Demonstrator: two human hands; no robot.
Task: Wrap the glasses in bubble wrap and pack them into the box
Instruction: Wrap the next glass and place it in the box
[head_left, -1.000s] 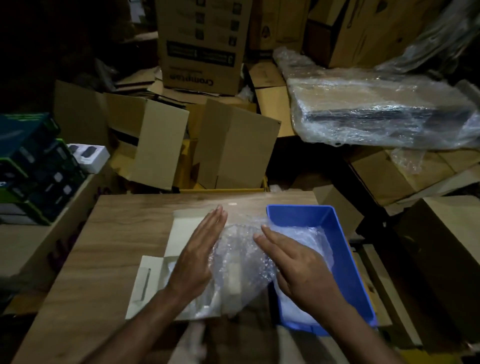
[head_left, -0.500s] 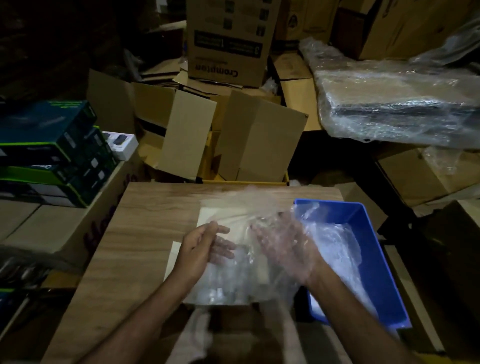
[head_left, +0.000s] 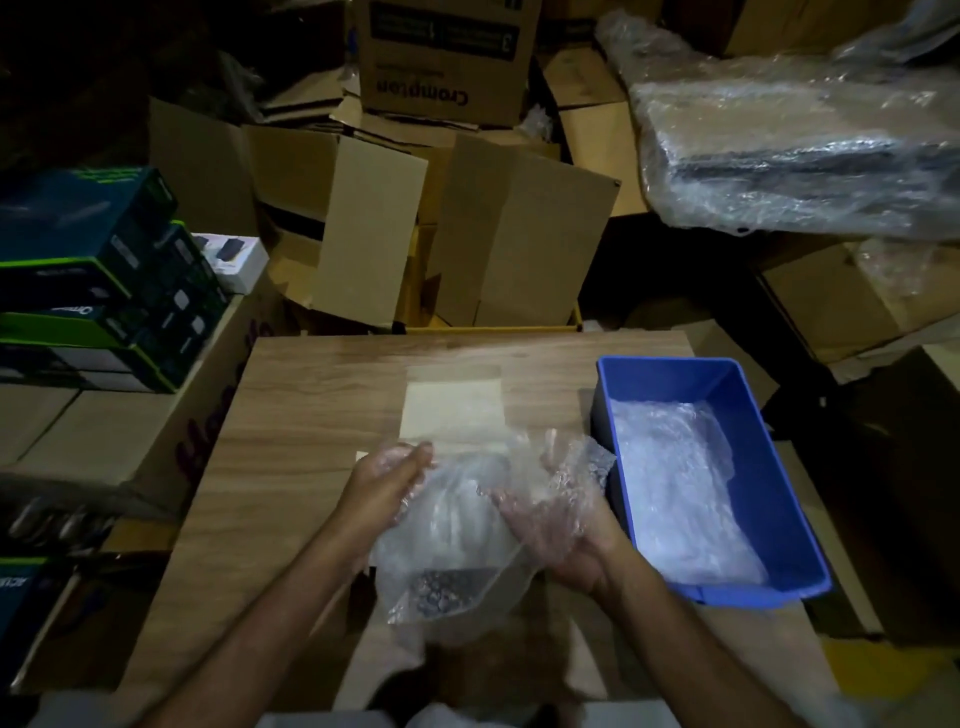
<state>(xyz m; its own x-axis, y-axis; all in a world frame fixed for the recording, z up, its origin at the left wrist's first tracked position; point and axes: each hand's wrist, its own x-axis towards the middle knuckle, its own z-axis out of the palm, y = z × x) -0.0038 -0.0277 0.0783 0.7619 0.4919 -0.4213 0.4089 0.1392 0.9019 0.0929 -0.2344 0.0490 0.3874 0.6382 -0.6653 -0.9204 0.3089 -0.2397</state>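
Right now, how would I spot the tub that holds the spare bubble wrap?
Find the wooden table in the middle, ringed by brown cardboard boxes. The tub sits at its right edge, beside the person's right hand. It is the only bright blue plastic thing there, with clear bubble wrap lying inside.

1. Clear bubble wrap (head_left: 457, 525), bunched and lifted above the tabletop's near middle; its contents cannot be made out.
2. Flat pale box (head_left: 451, 410) mid-table, just beyond it.

Single head-worn view, angled forward and down, close over the wooden table (head_left: 311, 415).
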